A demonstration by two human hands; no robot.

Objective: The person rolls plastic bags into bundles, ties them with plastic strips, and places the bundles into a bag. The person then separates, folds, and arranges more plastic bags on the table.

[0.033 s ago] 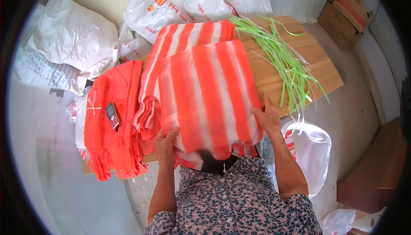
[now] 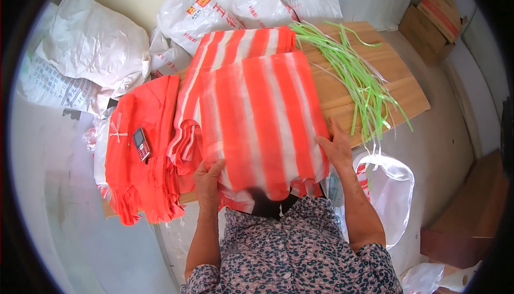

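Observation:
A stack of red-and-white striped plastic bags (image 2: 262,117) lies in front of me, overhanging the table edge toward my body. At its near left corner my left hand (image 2: 209,179) is closed, thumb on top and fingers partly hidden beneath. My right hand (image 2: 337,147) grips the right edge in the same way, thumb over the plastic. Behind and to the left, partly covered, rests another striped stack (image 2: 230,45). Farther left are folded plain red bags (image 2: 136,155), bearing a white tie (image 2: 118,129) and a small mobile phone (image 2: 141,144).
Green and whitish plastic strips (image 2: 353,74) spread over the wooden tabletop (image 2: 399,80) on the right. Stuffed white sacks (image 2: 99,40) line the back and left. An open white bag (image 2: 391,192) hangs beside my right forearm. Cardboard boxes (image 2: 425,32) stand at far right.

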